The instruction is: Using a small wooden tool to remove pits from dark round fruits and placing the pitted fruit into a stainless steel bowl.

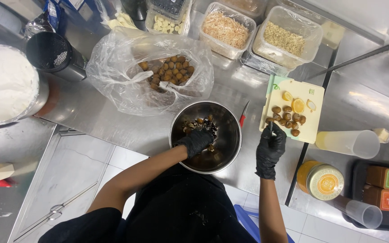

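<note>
- L hand point(196, 141), black glove: inside the steel bowl point(227, 148), fingers curled down over dark shells and peelings point(202, 123) at the bowl's far side. Looks closed on some of them, but the actual grip is hidden by the knuckles – cannot tell.
- R hand point(270, 148), black glove: at the near edge of the pale cutting board point(314, 92), closed round a thin tool point(271, 128). Prob. a small knife or pick; too small to confirm.
- Tool's long axis runs straight away from the R hand, tip pointing at the fruit.
- Small brown fruits point(287, 116): cluster on the board directly beyond the R hand, nearest one just past the tool tip. R hand is much the nearer; L hand sits well to the left, with the bowl rim between.
- Lemon pieces point(298, 105): on the same board, just beyond the fruits.
- Red-handled knife point(244, 114): on the worktop between bowl and board, lying roughly along the board's left edge, touched by neither hand.
- Clear plastic bag point(113, 67) with more brown fruits: beyond the bowl, forward-left of the L hand, apart from both hands.
- Clear cup point(350, 143) on its side: right of the R hand, just off the board.
</note>
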